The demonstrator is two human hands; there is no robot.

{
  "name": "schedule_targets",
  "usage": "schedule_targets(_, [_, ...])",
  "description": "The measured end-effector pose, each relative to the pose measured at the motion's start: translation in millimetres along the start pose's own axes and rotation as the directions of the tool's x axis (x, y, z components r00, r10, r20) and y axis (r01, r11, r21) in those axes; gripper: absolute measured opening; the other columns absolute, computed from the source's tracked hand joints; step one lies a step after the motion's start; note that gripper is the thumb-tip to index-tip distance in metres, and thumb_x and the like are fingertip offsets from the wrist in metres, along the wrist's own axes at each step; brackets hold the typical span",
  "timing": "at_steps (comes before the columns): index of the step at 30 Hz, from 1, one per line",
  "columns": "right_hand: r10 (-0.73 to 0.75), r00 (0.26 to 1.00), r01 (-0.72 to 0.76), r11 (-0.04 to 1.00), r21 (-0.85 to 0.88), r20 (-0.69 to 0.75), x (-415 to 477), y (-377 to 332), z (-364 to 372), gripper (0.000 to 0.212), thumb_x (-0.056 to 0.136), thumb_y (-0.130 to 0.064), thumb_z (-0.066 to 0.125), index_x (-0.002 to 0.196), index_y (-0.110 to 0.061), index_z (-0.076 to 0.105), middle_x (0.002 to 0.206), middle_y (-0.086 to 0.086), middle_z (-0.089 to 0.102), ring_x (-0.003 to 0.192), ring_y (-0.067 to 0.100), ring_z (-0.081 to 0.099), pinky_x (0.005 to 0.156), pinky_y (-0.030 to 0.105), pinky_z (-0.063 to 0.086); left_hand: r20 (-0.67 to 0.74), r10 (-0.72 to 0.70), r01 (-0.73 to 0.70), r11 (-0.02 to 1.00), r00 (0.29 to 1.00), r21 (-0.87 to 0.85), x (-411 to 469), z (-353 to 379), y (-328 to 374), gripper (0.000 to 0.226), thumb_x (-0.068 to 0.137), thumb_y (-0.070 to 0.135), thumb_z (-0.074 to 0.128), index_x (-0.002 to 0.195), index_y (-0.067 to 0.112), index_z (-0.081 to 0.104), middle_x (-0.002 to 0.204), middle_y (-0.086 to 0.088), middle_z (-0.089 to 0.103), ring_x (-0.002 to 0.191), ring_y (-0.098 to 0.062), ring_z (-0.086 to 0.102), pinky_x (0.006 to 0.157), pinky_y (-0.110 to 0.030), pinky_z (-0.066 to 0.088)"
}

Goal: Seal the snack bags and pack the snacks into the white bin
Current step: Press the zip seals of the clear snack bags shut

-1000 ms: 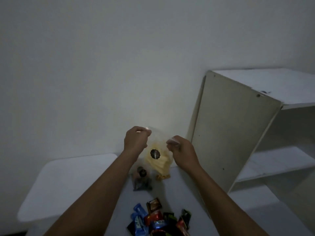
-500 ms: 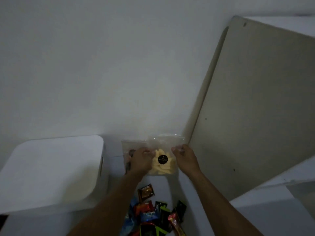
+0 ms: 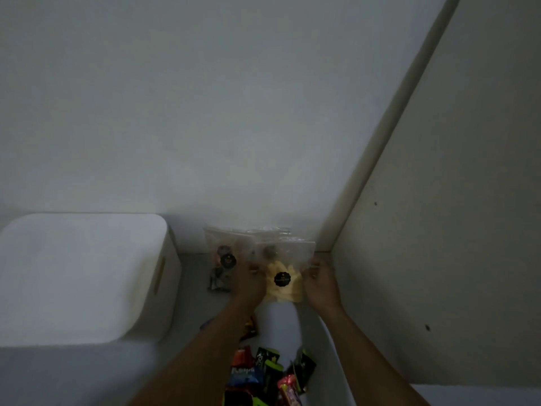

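Note:
A clear zip bag of yellow chips (image 3: 282, 281) with a round black label stands against the wall. My left hand (image 3: 248, 281) grips its left side and my right hand (image 3: 320, 281) grips its right side. Behind and to the left leans a second clear bag with dark snacks (image 3: 224, 263) and the same black label. The white bin (image 3: 164, 276) stands at the left, its open top facing up. A heap of small coloured snack packets (image 3: 263, 376) lies on the surface between my forearms.
A tall beige cabinet panel (image 3: 439, 230) rises close on the right, beside my right hand. A plain white wall (image 3: 205, 112) stands directly behind the bags.
The chip bag came down from mid-air to the surface by the wall, and my hands slid from its top edge to its sides. The view tilted down and closer.

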State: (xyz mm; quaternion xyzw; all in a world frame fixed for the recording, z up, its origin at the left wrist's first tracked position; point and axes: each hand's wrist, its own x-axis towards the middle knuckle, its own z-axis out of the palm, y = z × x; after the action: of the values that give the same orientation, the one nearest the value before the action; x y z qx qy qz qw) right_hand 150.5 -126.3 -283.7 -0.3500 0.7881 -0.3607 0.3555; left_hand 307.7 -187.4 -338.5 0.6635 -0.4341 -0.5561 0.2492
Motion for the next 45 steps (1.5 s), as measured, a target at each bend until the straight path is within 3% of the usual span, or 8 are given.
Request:
schedule_targets(6, [0.022, 0.999, -0.023, 0.999, 0.027, 0.049, 4.1, -0.8, 3.6, 0.035, 0.096, -0.013, 0.055, 0.132, -0.009, 0.051, 0.104, 0.007, 0.063, 0.097, 0.022, 0.062, 0.088, 0.035, 0.052, -0.021, -0.029, 0.029, 0.999, 0.999, 0.028, 4.7, 3.1, 1.6, 0.033, 0.071, 0.025, 0.044, 0.095, 0.020, 0.066, 0.105, -0.017, 0.068, 0.095, -0.036, 0.066, 0.084, -0.056, 0.057])
schedule_targets(9, [0.031, 0.996, -0.033, 0.999, 0.019, 0.083, -1.3, -3.3, -0.9, 0.045, 0.097, -0.016, 0.056, 0.140, -0.013, 0.044, 0.129, 0.010, 0.059, 0.117, 0.025, 0.059, 0.099, 0.042, 0.050, -0.010, -0.014, 0.014, 0.999, 1.000, 0.038, -26.5, -1.6, 31.4, 0.031, 0.086, 0.017, 0.052, 0.113, 0.014, 0.067, 0.117, -0.015, 0.065, 0.106, -0.033, 0.062, 0.094, -0.052, 0.053])
schedule_targets(13, [-0.013, 0.997, 0.018, 0.998, -0.062, 0.076, -9.7, -10.6, -13.1, 0.047, 0.096, -0.013, 0.057, 0.141, -0.011, 0.043, 0.137, 0.008, 0.057, 0.124, 0.025, 0.055, 0.095, 0.022, 0.042, 0.024, 0.064, -0.068, 0.972, 0.998, 0.225, -46.7, -10.8, 47.4, 0.039, 0.096, 0.008, 0.048, 0.135, 0.008, 0.054, 0.135, -0.013, 0.055, 0.121, -0.029, 0.054, 0.100, -0.033, 0.044])
schedule_targets(15, [-0.054, 0.995, 0.064, 0.989, -0.132, 0.080, -13.7, -20.2, -19.3, 0.044, 0.097, -0.014, 0.056, 0.139, -0.007, 0.045, 0.139, 0.012, 0.056, 0.126, 0.025, 0.054, 0.089, 0.019, 0.039, 0.050, 0.145, -0.153, 0.933, 0.988, 0.325, -55.0, -16.7, 57.2, 0.038, 0.096, 0.012, 0.049, 0.133, 0.005, 0.055, 0.136, -0.013, 0.056, 0.121, -0.028, 0.054, 0.096, -0.026, 0.042])
schedule_targets(18, [-0.106, 0.991, 0.125, 0.958, -0.257, 0.083, -25.0, -42.4, -26.1, 0.051, 0.098, -0.025, 0.055, 0.143, -0.006, 0.043, 0.143, 0.015, 0.052, 0.129, 0.028, 0.051, 0.100, 0.027, 0.041, 0.085, 0.279, -0.286, 0.839, 0.956, 0.463, -76.2, -31.5, 78.9, 0.037, 0.097, 0.020, 0.051, 0.130, 0.006, 0.059, 0.132, -0.011, 0.061, 0.119, -0.026, 0.057, 0.088, -0.021, 0.040])
schedule_targets(23, [-0.270, 0.954, 0.299, 0.860, -0.415, 0.128, -52.9, -89.2, -27.4, 0.048, 0.098, -0.037, 0.051, 0.131, -0.001, 0.052, 0.132, 0.018, 0.058, 0.122, 0.032, 0.055, 0.097, 0.036, 0.046, 0.118, 0.484, -0.452, 0.664, 0.867, 0.595, -110.8, -80.0, 107.8, 0.050, 0.097, 0.039, 0.053, 0.139, 0.012, 0.052, 0.139, -0.008, 0.058, 0.126, -0.024, 0.054, 0.105, -0.035, 0.043])
schedule_targets(29, [-0.378, 0.907, 0.418, 0.767, -0.487, 0.184, -98.9, -151.6, -8.7, 0.054, 0.101, -0.041, 0.046, 0.137, -0.001, 0.047, 0.137, 0.017, 0.052, 0.126, 0.031, 0.050, 0.099, 0.037, 0.043, 0.067, 0.528, -0.433, 0.610, 0.847, 0.664, -134.1, -175.6, 125.1, 0.063, 0.094, 0.050, 0.053, 0.143, 0.011, 0.047, 0.146, -0.009, 0.051, 0.133, -0.025, 0.048, 0.110, -0.035, 0.038])
schedule_targets(45, [-0.376, 0.904, 0.422, 0.714, -0.559, 0.202, -184.9, -232.3, 151.1, 0.064, 0.099, -0.050, 0.044, 0.142, -0.004, 0.040, 0.144, 0.014, 0.047, 0.132, 0.031, 0.045, 0.105, 0.040, 0.039, -0.067, 0.472, -0.264, 0.599, 0.879, 0.756, -108.7, -428.3, 73.9, 0.086, 0.087, 0.063, 0.055, 0.149, 0.009, 0.035, 0.151, -0.008, 0.043, 0.141, -0.024, 0.037, 0.112, -0.038, 0.033])
